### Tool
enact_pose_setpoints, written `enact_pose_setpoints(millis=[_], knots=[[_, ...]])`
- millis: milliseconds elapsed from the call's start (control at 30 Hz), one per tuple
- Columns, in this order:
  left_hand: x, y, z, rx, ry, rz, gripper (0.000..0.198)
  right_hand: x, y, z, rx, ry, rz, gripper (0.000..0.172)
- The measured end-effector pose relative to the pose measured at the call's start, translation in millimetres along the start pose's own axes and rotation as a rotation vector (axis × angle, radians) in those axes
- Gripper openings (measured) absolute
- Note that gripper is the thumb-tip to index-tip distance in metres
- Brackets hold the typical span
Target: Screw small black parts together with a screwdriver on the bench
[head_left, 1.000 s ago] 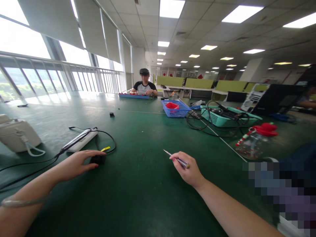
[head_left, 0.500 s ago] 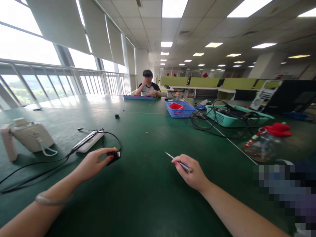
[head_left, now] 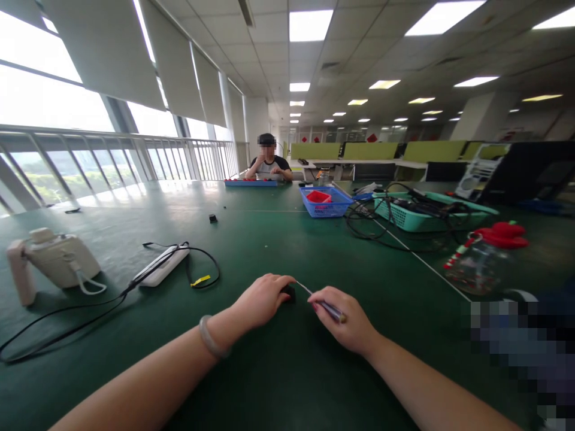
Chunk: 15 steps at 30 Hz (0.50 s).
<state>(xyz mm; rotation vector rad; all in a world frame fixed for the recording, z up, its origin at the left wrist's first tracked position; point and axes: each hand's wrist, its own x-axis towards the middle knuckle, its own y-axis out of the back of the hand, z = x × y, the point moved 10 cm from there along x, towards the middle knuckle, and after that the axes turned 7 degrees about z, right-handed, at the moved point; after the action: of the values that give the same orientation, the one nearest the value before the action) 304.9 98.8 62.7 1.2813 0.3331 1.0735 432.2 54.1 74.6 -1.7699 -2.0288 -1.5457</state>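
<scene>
My left hand is closed round a small black part, holding it down on the green table near the front middle. My right hand pinches a thin metal-tipped tool like a pen. The tool's tip points left and reaches the black part. Both hands are almost touching. A pale bangle sits on my left wrist.
A white power strip with a black cable and a yellow tag lies to the left, beside a beige device. A blue basket, a teal tray of cables and a red-lidded clear bottle stand on the right. A person sits at the far end.
My left hand picked the small black part up by the power strip and carried it right to the middle. The right hand stayed, so the tool tip meets the part now.
</scene>
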Motion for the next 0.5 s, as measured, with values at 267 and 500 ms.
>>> enact_pose_setpoints(millis=[267,500], knots=[[1.7,-18.4,-23.8,-0.047,0.137,0.081,0.029,-0.5,-3.2,-0.3,-0.032,-0.009,-0.009,0.019],[2.4,-19.4,-44.4,-0.136,0.194,0.093,0.038,-1.7,-0.4,-22.9,-0.153,0.144,0.02,0.012]])
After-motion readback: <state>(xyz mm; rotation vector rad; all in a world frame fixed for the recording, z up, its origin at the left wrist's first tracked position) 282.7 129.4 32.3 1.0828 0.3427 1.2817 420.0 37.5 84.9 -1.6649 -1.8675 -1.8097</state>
